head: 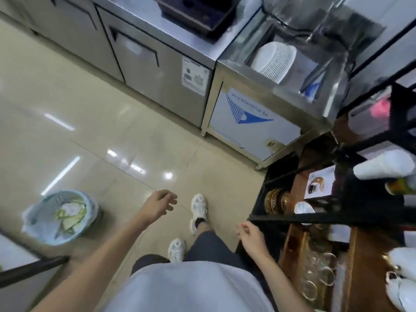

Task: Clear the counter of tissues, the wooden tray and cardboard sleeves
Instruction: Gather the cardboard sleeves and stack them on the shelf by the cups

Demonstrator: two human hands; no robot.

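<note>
Neither of the hands carries anything, so the person appears to be between trips rather than mid-carry. The left hand (161,202) hangs out over the floor with its fingers loosely curled and holding nothing; the right hand (248,235) is lower and nearer the body, fingers also loosely curled, just beside the black frame of the shelf unit (315,216) though contact cannot be made out.

To the left of the left hand, well apart from it, stands a lined waste bin (62,216) with crumpled pale paper and yellowish scraps inside (possibly tissues from the task, but too blurred to say). That suggests some of the clearing is done.

No wooden tray or cardboard sleeves can be picked out anywhere, and the steel bench (202,48) ahead of both hands shows only a dark appliance (193,12) on the part in view. How much remains cannot be judged from here; the hands being free points to another pickup still to come.
</note>
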